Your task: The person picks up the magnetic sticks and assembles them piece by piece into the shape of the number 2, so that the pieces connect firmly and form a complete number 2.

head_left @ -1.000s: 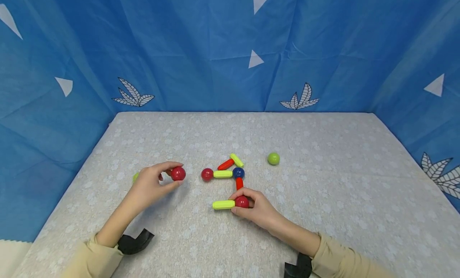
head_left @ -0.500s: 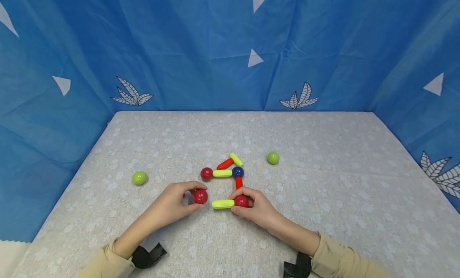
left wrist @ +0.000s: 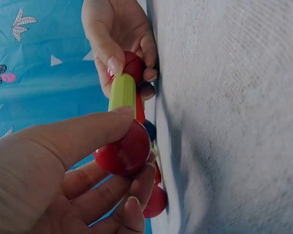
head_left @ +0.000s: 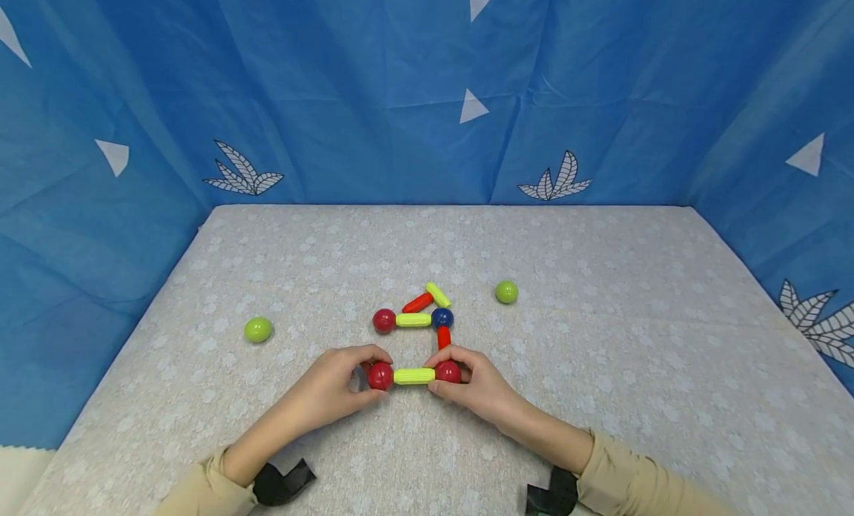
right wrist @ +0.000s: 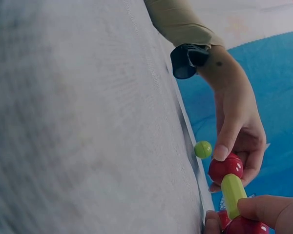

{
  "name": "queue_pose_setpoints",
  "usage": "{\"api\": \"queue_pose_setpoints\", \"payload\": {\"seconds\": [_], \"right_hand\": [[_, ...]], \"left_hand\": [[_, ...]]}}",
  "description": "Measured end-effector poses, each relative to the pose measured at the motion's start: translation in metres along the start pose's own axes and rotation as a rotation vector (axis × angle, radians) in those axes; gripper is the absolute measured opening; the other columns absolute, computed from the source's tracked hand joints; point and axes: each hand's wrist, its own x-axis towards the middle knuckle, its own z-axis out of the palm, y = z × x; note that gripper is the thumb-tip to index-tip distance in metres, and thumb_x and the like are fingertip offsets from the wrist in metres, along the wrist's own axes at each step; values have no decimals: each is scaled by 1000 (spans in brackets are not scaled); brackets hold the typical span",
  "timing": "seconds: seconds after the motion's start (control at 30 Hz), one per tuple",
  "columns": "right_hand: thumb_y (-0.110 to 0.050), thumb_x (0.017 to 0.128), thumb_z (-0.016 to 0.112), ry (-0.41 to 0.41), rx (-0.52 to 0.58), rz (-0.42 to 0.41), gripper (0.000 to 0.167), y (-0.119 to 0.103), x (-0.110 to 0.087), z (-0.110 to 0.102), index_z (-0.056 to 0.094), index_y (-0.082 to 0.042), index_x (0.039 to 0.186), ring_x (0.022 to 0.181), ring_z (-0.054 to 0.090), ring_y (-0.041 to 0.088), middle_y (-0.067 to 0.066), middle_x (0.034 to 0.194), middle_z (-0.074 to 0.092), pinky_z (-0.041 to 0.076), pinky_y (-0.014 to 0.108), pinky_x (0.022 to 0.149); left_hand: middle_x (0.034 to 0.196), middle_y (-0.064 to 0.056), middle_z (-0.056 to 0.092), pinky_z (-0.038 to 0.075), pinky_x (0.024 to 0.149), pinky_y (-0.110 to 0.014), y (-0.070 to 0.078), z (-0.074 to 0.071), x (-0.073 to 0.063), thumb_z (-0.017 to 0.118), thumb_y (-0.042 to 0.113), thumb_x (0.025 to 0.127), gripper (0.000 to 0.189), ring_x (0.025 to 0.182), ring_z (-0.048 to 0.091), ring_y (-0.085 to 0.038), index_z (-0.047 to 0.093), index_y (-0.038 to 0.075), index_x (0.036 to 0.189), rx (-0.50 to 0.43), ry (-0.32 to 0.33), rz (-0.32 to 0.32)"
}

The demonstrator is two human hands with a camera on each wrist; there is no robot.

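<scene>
My left hand [head_left: 343, 382] pinches a red ball [head_left: 380, 376] between thumb and fingers, right at the left end of a ribbed yellow-green rod [head_left: 414, 376]. At that rod's other end, my right hand [head_left: 482, 386] grips a second red ball [head_left: 448, 371]. From this ball a red rod [head_left: 444, 337] runs back to a dark blue ball [head_left: 442, 318]. Another yellow-green rod [head_left: 413, 319] joins the blue ball to a third red ball [head_left: 384, 321] on its left. The left wrist view shows the left thumb [left wrist: 118, 122] lying over the held ball and the rod's end.
Behind the joined pieces lie a loose red rod [head_left: 418, 302] and a short yellow-green rod [head_left: 438, 294], their ends close together. One green ball [head_left: 258, 330] is at the left, another green ball [head_left: 506, 292] at the back right. A blue curtain [head_left: 360, 93] hangs behind the table [head_left: 600, 279].
The left hand has carried its red ball right and toward the near side, up to the free end of the yellow-green rod. The right hand has kept its grip in nearly the same place.
</scene>
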Motion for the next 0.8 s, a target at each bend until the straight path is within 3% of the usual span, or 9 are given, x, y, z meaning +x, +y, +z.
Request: {"api": "queue_pose_setpoints", "payload": {"seconds": [0.3,0.63,0.8], "right_hand": [[-4,84,69,3,-11,0,24,0,-1,0,62,-3,106,79,58,17,12,100,60,49,24,66],[-12,88,66,-129,-156,-84,44,-6,0,-11,52,-9,130,90,58,18,17,124,50,49,26,70],[-21,90,65,-176,-366,-127,54,-13,0,-22,44,-13,139,83,59,14,9,109,58,48,26,65]], "left_hand": [[85,13,60,44,60,-24,0,-1,0,80,16,74,31,74,55,-6,65,12,102,-18,-17,6],[92,10,60,48,66,-26,-1,-3,-1,81,16,73,32,79,55,-6,66,12,102,-24,-19,11],[93,9,62,49,68,-28,-1,-5,-1,81,18,74,34,79,55,-6,67,10,104,-29,-30,6]]}}
